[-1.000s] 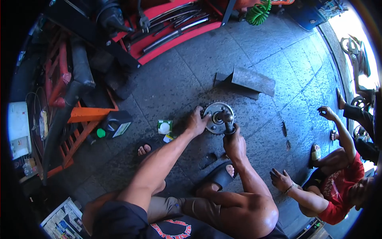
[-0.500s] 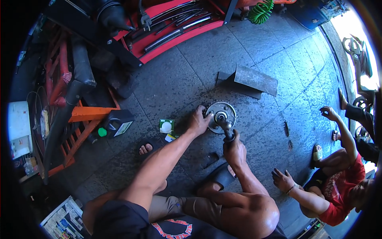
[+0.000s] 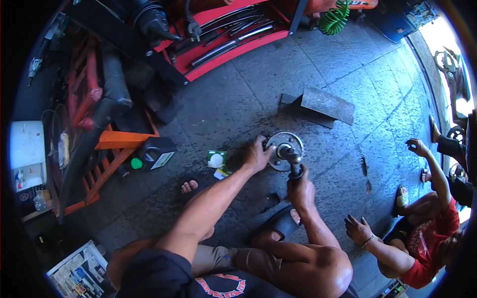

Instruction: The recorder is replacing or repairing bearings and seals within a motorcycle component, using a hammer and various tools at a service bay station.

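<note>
A round metal gear (image 3: 293, 138) with holes around its hub sits above the dark floor in front of me. My left hand (image 3: 258, 155) grips its left edge, thumb over the face. My right hand (image 3: 301, 187) is closed round the dark handle of a hammer (image 3: 293, 158). Its metal head is over the right side of the gear's hub; whether it touches the hub I cannot tell. What supports the gear underneath is hidden.
Beyond the gear lies an angled metal plate (image 3: 327, 106). A small green box (image 3: 216, 159) and a dark bottle (image 3: 157, 149) with a green cap are to the left. A red tool tray (image 3: 233, 51) stands at the back. A person in red (image 3: 431, 243) squats at right.
The view has shifted, so the scene sits a little lower and further right. The hammer head's angle over the hub has changed slightly. My left hand keeps its hold on the gear.
</note>
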The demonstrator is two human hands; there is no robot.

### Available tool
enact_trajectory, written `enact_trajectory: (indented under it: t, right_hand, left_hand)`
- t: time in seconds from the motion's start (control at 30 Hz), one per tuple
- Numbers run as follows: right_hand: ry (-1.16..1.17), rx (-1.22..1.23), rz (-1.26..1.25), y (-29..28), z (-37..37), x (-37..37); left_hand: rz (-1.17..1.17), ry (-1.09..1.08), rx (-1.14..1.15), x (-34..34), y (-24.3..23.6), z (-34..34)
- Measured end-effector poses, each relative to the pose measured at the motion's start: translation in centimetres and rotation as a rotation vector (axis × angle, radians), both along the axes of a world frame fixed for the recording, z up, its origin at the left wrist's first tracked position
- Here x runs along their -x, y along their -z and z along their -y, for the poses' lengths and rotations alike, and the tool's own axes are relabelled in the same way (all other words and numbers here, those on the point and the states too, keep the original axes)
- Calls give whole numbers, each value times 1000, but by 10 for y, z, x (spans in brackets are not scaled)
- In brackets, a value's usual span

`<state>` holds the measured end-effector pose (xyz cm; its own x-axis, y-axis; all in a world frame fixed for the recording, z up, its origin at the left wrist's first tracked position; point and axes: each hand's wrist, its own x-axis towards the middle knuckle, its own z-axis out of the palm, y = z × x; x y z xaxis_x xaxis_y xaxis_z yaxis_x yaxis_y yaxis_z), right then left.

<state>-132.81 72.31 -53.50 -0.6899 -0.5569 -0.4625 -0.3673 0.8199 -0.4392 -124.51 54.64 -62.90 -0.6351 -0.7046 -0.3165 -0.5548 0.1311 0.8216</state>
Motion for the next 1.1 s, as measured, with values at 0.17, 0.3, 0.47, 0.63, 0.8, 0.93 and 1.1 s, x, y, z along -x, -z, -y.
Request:
enact_trajectory:
  t: [0.17, 0.3, 0.47, 0.63, 0.8, 0.93, 1.1]
  right_hand:
    - [40, 122, -46, 13, 0, -2]
    - [5, 26, -102, 14, 6, 10]
    - [280, 188, -87, 23, -25, 10]
    - [352, 170, -410, 59, -93, 12]
    - [310, 57, -342, 77, -132, 22]
    - [356, 38, -332, 79, -129, 24]
    - [311, -60, -283, 78, -122, 26]
  left_hand:
    - [-5, -46, 44, -1, 6, -5]
    - [-26, -51, 6, 2, 5, -4]
    - [135, 113, -33, -1, -5, 21]
    - [163, 66, 115, -31, -29, 71]
    - [362, 144, 304, -49, -42, 122]
    - [421, 136, 777, -58, -20, 124]
    - [698, 295, 685, -67, 3, 120]
